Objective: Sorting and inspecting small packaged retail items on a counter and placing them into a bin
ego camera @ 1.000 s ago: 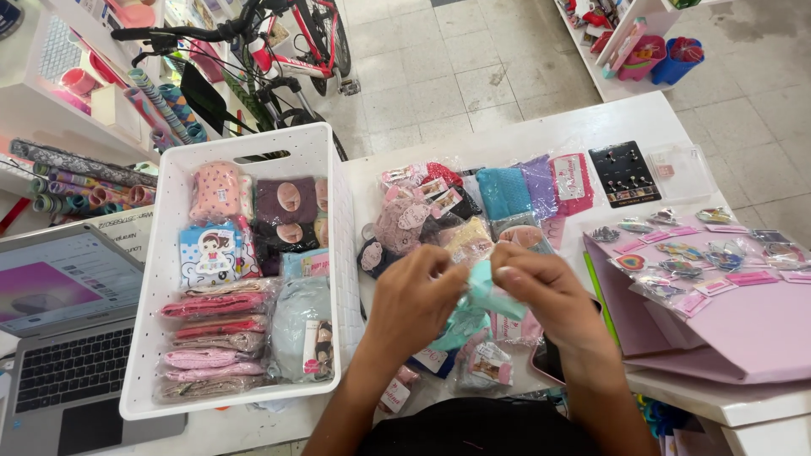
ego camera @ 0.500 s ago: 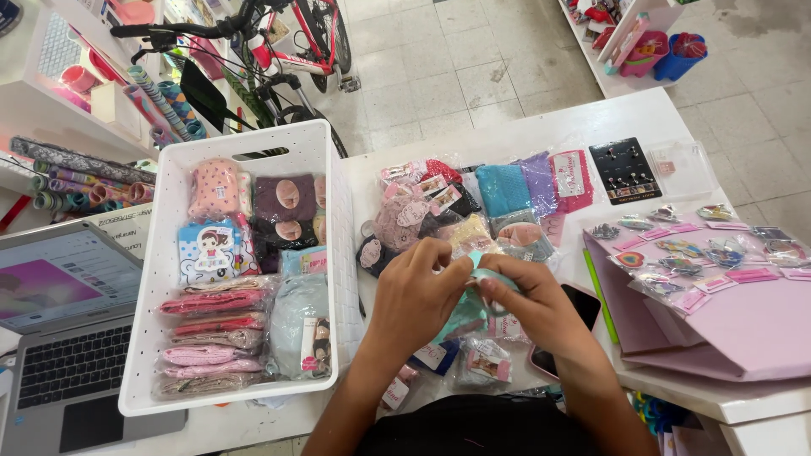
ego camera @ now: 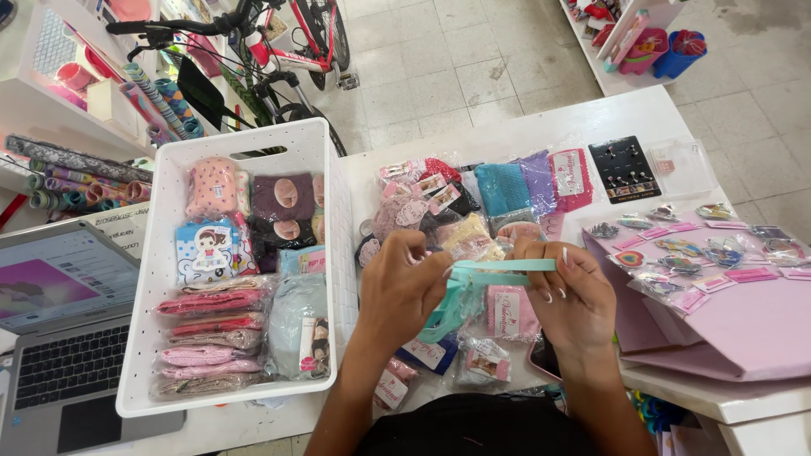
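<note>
Head view: both hands, left hand (ego camera: 404,291) and right hand (ego camera: 568,297), stretch what looks like a teal headband (ego camera: 498,267).

A white perforated basket (ego camera: 160,279) stands left of centre on the table (ego camera: 524,135), packed with bagged fabric items in pink, brown and blue. An open laptop (ego camera: 59,338) sits at the near left. A black earring card (ego camera: 623,169) lies far right, above a lilac board (ego camera: 743,329) carrying hair clips. A bicycle (ego camera: 279,51) stands beyond on the tiled floor (ego camera: 473,59).
</note>
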